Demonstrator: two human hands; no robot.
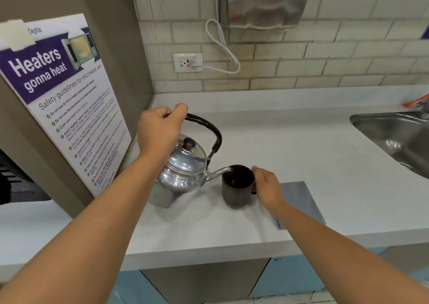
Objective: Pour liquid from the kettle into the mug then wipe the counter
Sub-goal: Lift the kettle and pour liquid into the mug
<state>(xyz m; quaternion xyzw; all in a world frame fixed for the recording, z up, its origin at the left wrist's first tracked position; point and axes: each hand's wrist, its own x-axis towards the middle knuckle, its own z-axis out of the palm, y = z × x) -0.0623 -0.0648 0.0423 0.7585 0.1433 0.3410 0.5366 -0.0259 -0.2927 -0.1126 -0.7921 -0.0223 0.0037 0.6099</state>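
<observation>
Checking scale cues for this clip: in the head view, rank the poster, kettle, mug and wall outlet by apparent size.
1. Poster, though it is nearer the camera.
2. Kettle.
3. Mug.
4. Wall outlet, though it is farther back, so its real size against the mug is unsure.

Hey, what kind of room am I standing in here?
Probably a shared office kitchenette: a microwave safety poster on the wall, a steel sink set in the counter, and a wall towel dispenser.
</observation>
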